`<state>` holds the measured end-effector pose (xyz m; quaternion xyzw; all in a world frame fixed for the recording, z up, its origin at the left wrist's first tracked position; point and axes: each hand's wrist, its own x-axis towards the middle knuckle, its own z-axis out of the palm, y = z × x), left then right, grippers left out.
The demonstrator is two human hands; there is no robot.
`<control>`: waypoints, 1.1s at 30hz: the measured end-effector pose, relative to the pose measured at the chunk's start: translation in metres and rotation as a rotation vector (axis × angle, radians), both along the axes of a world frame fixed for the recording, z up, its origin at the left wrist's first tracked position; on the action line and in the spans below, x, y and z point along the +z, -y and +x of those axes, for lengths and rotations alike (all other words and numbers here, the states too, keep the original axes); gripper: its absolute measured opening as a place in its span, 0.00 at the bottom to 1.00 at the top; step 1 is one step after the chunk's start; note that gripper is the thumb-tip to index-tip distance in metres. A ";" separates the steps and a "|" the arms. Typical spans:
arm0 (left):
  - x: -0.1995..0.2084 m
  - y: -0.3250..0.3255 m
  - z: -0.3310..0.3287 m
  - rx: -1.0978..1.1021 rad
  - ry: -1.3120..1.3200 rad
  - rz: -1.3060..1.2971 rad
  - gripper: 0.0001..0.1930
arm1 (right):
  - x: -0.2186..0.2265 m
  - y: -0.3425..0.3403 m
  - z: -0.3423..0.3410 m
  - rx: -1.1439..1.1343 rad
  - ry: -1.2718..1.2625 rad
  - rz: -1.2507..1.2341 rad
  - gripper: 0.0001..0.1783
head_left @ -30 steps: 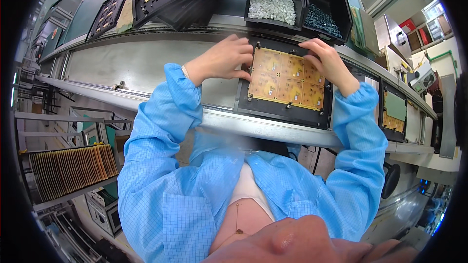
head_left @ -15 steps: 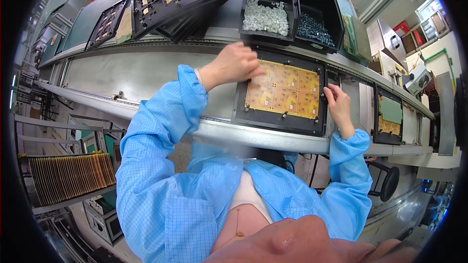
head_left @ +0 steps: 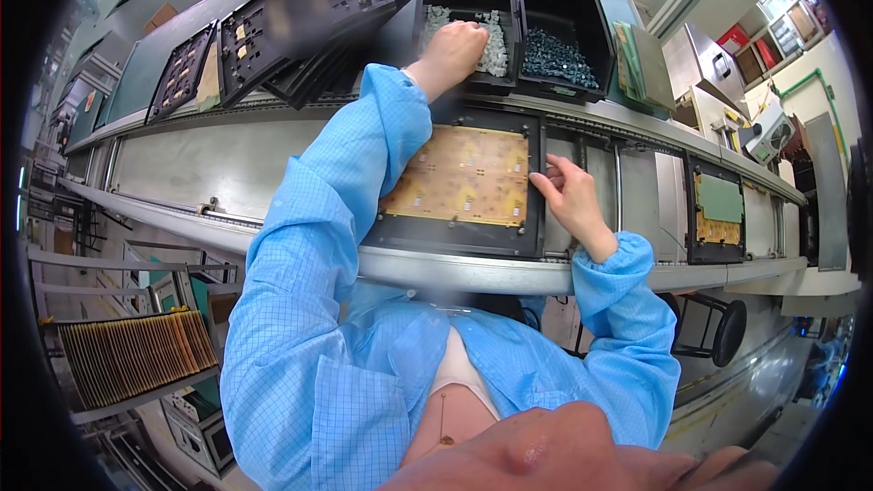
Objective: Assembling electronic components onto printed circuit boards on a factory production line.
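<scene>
My left hand (head_left: 452,53) reaches over the black bin of small white plastic parts (head_left: 494,53). Its fingers are curled down among the parts, and their tips are hidden. A yellow circuit board panel (head_left: 464,173) lies flat in a black carrier frame (head_left: 446,241) on the conveyor in front of me. My left sleeve covers the panel's left side. Beside the frame's right edge is my right hand (head_left: 568,195), with its thumb and bent fingers closed at that edge.
A second black bin (head_left: 562,50) holds small dark blue parts. Black trays (head_left: 309,27) are stacked at the far left. Another carrier (head_left: 718,214) with a green sheet over a yellow board sits farther right on the metal rails. A rack of upright boards (head_left: 136,356) stands lower left.
My left hand has gone from above the panel's upper left corner to the bin of white parts. The carrier frame has shifted left, my right hand moving along with it.
</scene>
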<state>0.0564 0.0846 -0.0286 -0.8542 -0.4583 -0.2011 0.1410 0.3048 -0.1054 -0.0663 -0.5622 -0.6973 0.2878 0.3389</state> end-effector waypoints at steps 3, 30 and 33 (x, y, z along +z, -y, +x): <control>0.005 0.006 -0.005 -0.041 0.067 -0.014 0.03 | 0.005 -0.010 -0.001 0.188 0.079 -0.022 0.20; 0.015 0.019 -0.021 -0.134 0.479 -0.274 0.08 | 0.040 -0.208 0.008 -0.021 0.410 0.516 0.08; 0.013 0.013 -0.022 -0.120 0.538 -0.305 0.08 | 0.045 -0.190 0.009 -0.035 0.209 0.431 0.08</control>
